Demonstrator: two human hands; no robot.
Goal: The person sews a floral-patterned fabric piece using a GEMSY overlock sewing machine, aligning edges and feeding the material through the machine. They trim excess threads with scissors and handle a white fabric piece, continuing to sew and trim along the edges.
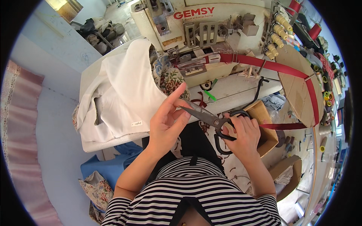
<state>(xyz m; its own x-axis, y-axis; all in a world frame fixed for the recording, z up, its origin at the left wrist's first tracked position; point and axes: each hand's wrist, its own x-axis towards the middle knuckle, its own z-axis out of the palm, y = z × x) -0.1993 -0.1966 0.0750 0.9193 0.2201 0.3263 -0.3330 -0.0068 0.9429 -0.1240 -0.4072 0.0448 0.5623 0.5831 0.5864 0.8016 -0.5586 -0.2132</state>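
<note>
Right grip [245, 136] grasps scissors [216, 122], blades [200, 113] parted; left grip [165, 125] at blade tips, whether pinching anything cannot be told; white cloth [128, 86] on worktop [95, 146].

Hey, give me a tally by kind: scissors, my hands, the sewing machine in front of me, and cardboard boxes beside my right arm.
Scissors: 1
Hands, left and right: 2
Sewing machine: 1
Cardboard boxes, nearer the machine and nearer you: 2
Total: 6

A pink curtain [27, 145] hangs far left; a cardboard box [279, 167] sits lower right.
</note>
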